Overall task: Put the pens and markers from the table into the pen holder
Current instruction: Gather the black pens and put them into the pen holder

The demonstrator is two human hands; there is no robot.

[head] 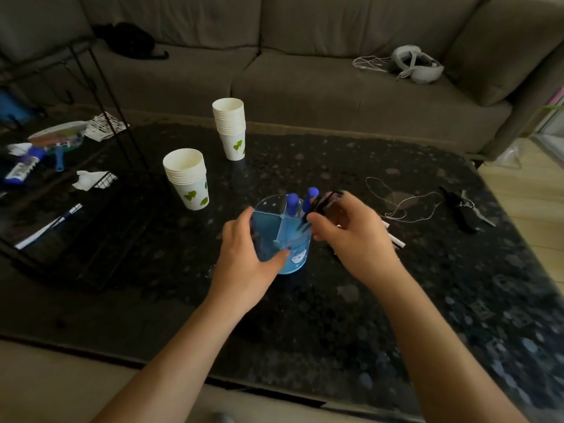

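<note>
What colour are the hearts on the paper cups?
Green, on white cups. The head view shows them best on the nearer stack.

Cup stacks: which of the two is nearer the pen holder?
The shorter stack, just left of the holder. The taller stack stands farther back, toward the sofa.

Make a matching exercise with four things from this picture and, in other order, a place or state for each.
Things:
1. pen holder
2. scissors
3. headset
4. black pen

Places or states:
a. on the sofa
b. in the right hand, over the holder
c. steadied by the left hand
d. at the table's right side

Pairs: 1-c, 2-d, 3-a, 4-b
</note>
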